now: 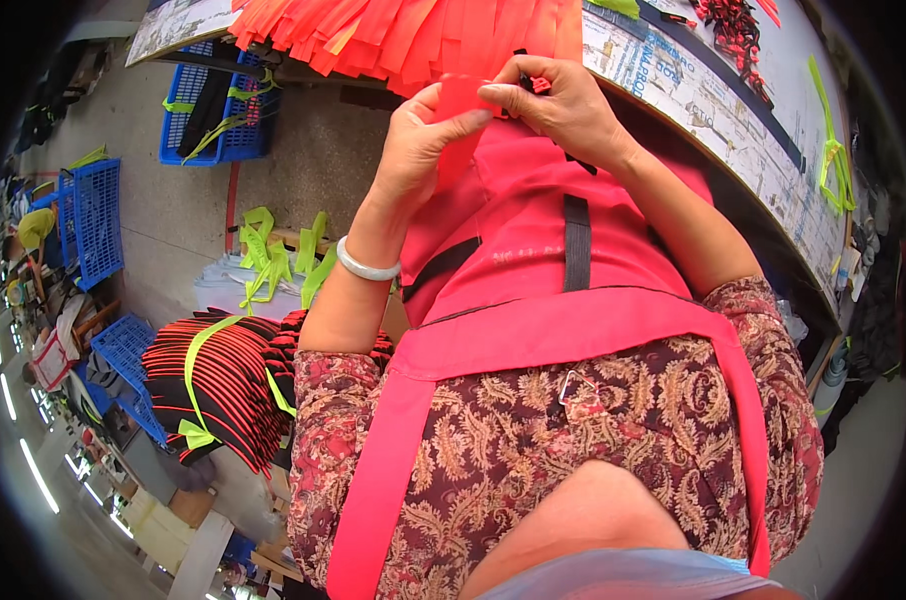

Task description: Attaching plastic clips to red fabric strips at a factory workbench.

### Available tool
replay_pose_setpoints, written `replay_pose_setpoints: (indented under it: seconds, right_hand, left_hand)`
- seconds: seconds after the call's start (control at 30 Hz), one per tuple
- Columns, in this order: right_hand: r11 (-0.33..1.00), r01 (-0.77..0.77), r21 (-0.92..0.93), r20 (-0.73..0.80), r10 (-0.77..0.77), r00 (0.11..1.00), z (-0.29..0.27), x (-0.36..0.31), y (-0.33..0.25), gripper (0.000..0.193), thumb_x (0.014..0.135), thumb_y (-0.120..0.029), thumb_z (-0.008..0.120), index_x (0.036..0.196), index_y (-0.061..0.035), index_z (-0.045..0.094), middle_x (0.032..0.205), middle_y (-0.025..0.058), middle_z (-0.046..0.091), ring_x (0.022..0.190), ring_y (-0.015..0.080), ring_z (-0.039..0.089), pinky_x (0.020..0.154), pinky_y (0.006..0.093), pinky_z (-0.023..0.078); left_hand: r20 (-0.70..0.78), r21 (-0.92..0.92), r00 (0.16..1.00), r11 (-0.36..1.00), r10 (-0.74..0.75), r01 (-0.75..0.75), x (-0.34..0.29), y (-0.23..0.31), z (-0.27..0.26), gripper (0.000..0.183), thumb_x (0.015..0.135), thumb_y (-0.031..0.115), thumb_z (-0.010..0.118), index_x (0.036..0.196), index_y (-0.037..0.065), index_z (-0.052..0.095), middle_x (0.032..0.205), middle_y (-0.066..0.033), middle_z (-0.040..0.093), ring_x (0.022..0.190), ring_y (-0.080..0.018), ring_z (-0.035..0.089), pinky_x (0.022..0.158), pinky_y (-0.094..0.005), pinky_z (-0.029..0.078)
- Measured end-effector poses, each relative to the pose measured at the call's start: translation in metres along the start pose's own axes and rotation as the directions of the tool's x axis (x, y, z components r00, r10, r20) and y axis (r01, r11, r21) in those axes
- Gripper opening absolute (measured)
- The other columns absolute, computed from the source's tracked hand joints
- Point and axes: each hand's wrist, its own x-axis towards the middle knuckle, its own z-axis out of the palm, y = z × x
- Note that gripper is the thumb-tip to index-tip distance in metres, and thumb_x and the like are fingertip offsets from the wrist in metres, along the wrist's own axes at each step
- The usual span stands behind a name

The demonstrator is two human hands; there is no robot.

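Observation:
In front of my chest, my left hand [420, 145] pinches an orange-red fabric strip [459, 125] between thumb and fingers, its lower end hanging down. My right hand [565, 108] meets it at the strip's upper end, thumb and fingertips closed on the edge. Tucked in the curled right fingers is a small red-and-black piece [540, 85], perhaps a buckle; the fingers partly cover it. Just beyond both hands, a thick heap of orange strips [403, 38] overhangs the table edge.
The worktable [698, 110] curves along the right, with a pile of small red-and-black parts [735, 40] and a neon-yellow strap [833, 165]. Blue crates [243, 135] stand on the floor at left. A tied black-and-red bundle [218, 380] sits by my left elbow.

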Motion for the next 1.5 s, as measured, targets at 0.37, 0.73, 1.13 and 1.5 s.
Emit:
replay_pose_setpoints:
  seconds: [0.37, 0.73, 1.13, 1.5]
  right_hand:
    - [0.988, 0.126, -0.084, 0.122, -0.115, 0.986, 0.006, -0.008, -0.003, 0.027, 0.092, -0.022, 0.056, 0.089, 0.0043, 0.059, 0.065, 0.0060, 0.051, 0.064, 0.0097, 0.048, 0.061, 0.0273, 0.042]
    - [0.803, -0.448, 0.394, 0.201, 0.400, 0.894, 0.019, -0.010, 0.020, 0.019, 0.089, -0.021, 0.053, 0.079, -0.0060, 0.059, 0.062, -0.0028, 0.050, 0.041, 0.0029, 0.035, 0.036, 0.0201, 0.025]
    - [0.772, -0.262, 0.579, 0.053, 0.285, 0.957, -0.001, 0.002, 0.020, 0.027, 0.094, -0.032, 0.054, 0.094, -0.0055, 0.060, 0.079, -0.0002, 0.059, 0.049, 0.0019, 0.044, 0.041, 0.0156, 0.032]
    - [0.653, -0.526, 0.545, 0.322, 0.417, 0.850, -0.008, -0.013, 0.018, 0.036, 0.091, -0.035, 0.061, 0.105, -0.0018, 0.060, 0.067, -0.0046, 0.045, 0.047, 0.0004, 0.032, 0.039, 0.0183, 0.022]
  left_hand:
    - [0.039, 0.234, 0.994, 0.966, 0.104, -0.110, -0.002, 0.002, -0.008, 0.008, 0.087, 0.009, 0.066, 0.088, 0.001, 0.065, 0.074, 0.0014, 0.062, 0.066, -0.0020, 0.053, 0.056, -0.0167, 0.042]
    - [0.263, 0.618, 0.779, 0.521, 0.569, -0.589, -0.008, -0.009, 0.012, 0.013, 0.092, 0.009, 0.058, 0.084, -0.001, 0.060, 0.077, -0.0019, 0.062, 0.067, -0.0073, 0.054, 0.061, -0.0215, 0.046]
    - [0.076, 0.318, 0.994, 0.947, -0.083, 0.055, -0.015, -0.002, -0.004, 0.013, 0.084, 0.008, 0.068, 0.092, -0.002, 0.065, 0.073, -0.0013, 0.062, 0.064, -0.0059, 0.055, 0.060, -0.0203, 0.045]
    - [0.137, 0.353, 0.990, 0.933, 0.021, -0.069, -0.021, -0.008, -0.008, 0.012, 0.085, 0.005, 0.066, 0.093, -0.003, 0.065, 0.073, -0.0004, 0.061, 0.064, -0.0042, 0.054, 0.056, -0.0178, 0.043]
